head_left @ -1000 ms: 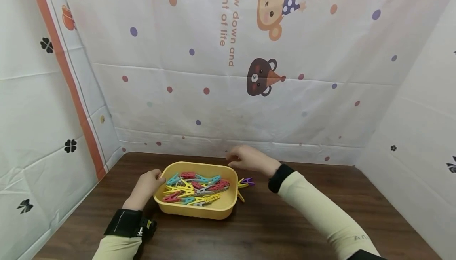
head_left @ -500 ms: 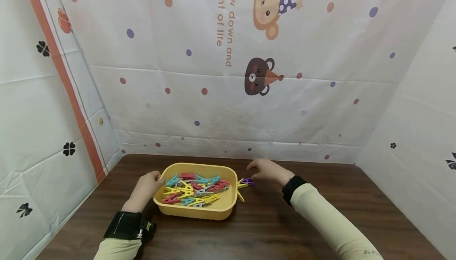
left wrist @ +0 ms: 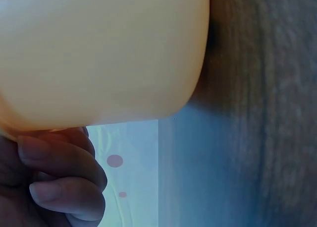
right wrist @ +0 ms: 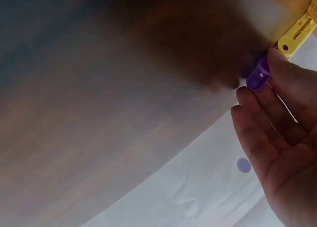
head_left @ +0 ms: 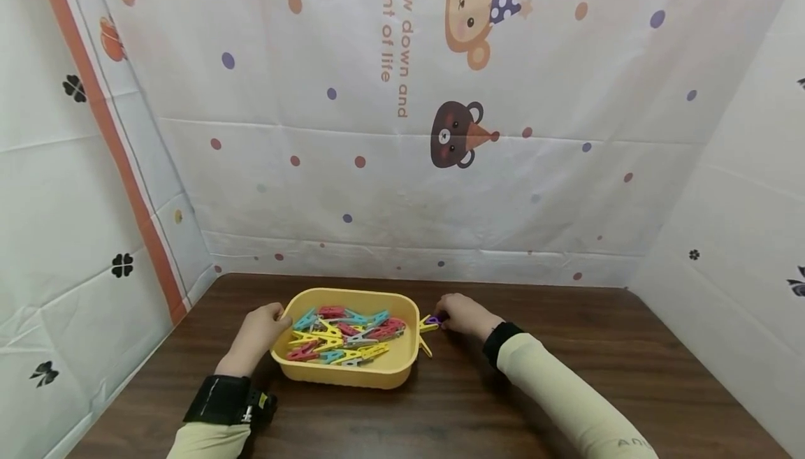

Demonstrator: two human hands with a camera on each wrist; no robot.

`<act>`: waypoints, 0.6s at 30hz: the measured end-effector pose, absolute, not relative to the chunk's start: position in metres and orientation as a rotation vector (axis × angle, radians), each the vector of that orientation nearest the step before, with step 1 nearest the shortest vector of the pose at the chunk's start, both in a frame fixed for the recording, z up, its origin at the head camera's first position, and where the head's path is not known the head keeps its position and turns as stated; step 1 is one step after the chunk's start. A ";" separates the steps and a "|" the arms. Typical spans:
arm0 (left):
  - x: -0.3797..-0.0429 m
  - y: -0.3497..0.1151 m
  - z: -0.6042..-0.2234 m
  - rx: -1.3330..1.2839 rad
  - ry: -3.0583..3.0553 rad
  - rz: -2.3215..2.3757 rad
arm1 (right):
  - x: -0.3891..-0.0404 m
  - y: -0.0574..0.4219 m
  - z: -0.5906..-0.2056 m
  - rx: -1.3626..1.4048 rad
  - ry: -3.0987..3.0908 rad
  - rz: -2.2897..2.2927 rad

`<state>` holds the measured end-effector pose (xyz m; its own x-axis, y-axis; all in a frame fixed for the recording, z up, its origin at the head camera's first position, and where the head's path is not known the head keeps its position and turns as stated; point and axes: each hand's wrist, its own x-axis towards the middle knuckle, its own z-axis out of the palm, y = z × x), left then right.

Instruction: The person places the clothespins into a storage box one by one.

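A yellow plastic basin (head_left: 342,375) sits on the table, holding several clothespins (head_left: 327,333) in red, blue, yellow and grey. At its left rim my left hand (head_left: 256,333) grips the edge; in the left wrist view its curled fingers (left wrist: 64,160) meet the basin wall (left wrist: 109,58). Off the basin's right side, my right hand (head_left: 467,316) pinches a purple clothespin (right wrist: 259,76) between thumb and fingers. Yellow clothespins (head_left: 428,326) stick out beside the basin's right wall, close to the purple one. Part of the purple clothespin is hidden by the hand.
The dark wooden table (head_left: 503,410) runs to a patterned white cloth (head_left: 283,193) at the back. More white cloth hangs at the left and right sides. Black bands sit on both wrists.
My right hand moved right from behind the basin's far right corner, then lowered and came back left to the purple clothespin. The left hand stays on the rim.
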<state>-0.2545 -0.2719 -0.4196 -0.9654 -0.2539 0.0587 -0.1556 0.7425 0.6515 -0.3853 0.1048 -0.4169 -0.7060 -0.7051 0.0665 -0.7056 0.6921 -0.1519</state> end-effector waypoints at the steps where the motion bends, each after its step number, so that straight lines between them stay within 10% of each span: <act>1: -0.254 -0.272 -0.419 0.329 -2.794 -1.020 | -0.385 0.104 -0.417 1.198 -2.879 0.268; 18: -0.255 -0.273 -0.423 0.327 -2.789 -1.031 | -0.388 0.108 -0.396 1.074 -2.834 0.353</act>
<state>-0.2554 -0.2727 -0.4230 -0.9649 -0.2544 0.0645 -0.1512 0.7397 0.6557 -0.3879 0.1077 -0.3959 -0.7488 -0.6419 0.1653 -0.6628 0.7262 -0.1827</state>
